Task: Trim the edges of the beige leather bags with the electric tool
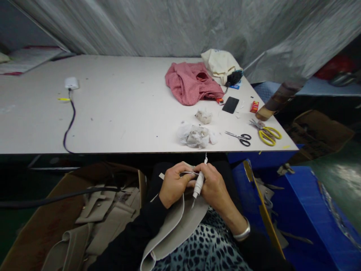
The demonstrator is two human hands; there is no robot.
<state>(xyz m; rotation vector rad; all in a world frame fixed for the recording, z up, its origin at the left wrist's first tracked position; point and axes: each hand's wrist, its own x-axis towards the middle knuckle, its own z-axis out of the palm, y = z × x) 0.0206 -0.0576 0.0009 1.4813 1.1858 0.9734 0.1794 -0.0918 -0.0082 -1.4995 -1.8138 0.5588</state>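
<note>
Over my lap, my left hand (175,185) is closed on the top edge of a beige leather-like piece (187,225), thumb and forefinger pinched together. The piece hangs down in a curved fold. My right hand (214,186) is closed around a slim tool wrapped in white material (199,183). A thin point sticks out of the tool's lower end. Both hands almost meet at the piece's edge, and the fingers hide whether the tool touches it. A pale strip end (161,175) shows beside my left knuckles.
The white table (126,113) carries black-handled scissors (239,138), yellow-handled snips (266,132), crumpled plastic (196,136) and a pink cloth (191,82). A cardboard box (39,222) with beige pieces stands left; blue bins (304,210) stand right. A black cable (56,202) crosses the box.
</note>
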